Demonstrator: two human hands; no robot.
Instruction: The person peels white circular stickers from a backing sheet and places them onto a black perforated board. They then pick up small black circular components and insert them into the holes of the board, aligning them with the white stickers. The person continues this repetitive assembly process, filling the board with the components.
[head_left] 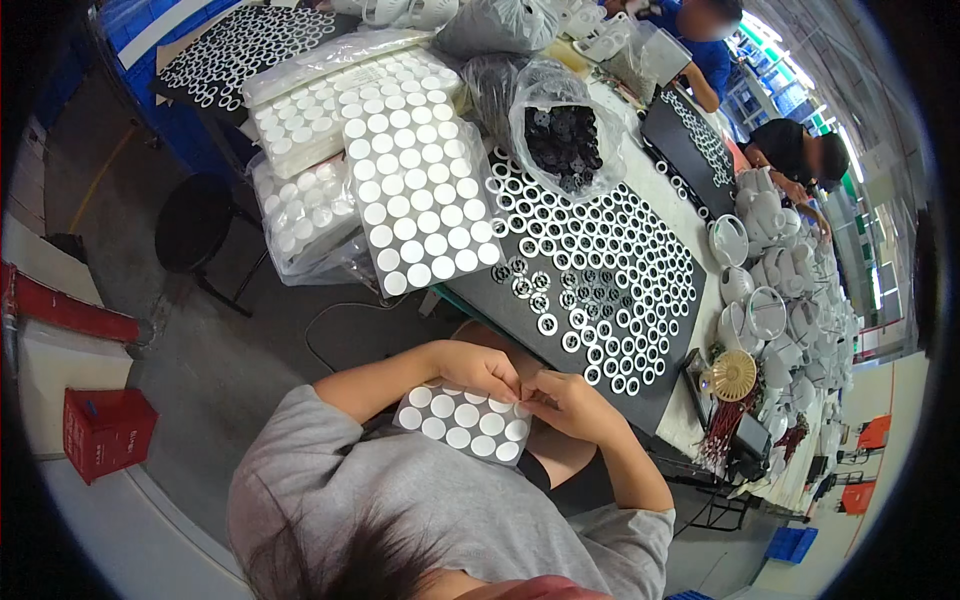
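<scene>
A sheet of round white stickers (457,437) lies across my lap, below the table's near edge. My left hand (482,372) is closed on its upper edge, the fingers bent over the top row of discs. Beside it, at the sheet's upper right corner, my right hand (572,405) is closed in a pinch, its fingertips almost meeting those of the left. Whatever lies between the right fingertips is too small and hidden to make out. Ahead, white rings with black centres (640,262) cover a black board (480,305) in rows; several black inserts (597,290) sit among them.
A larger sticker sheet (420,190) rests on bagged stacks of white parts (300,205) at the left. Behind the rings stands a bag of black parts (565,148). White housings (790,260) and a small yellow fan (733,376) are at the right. Two people work at the far side.
</scene>
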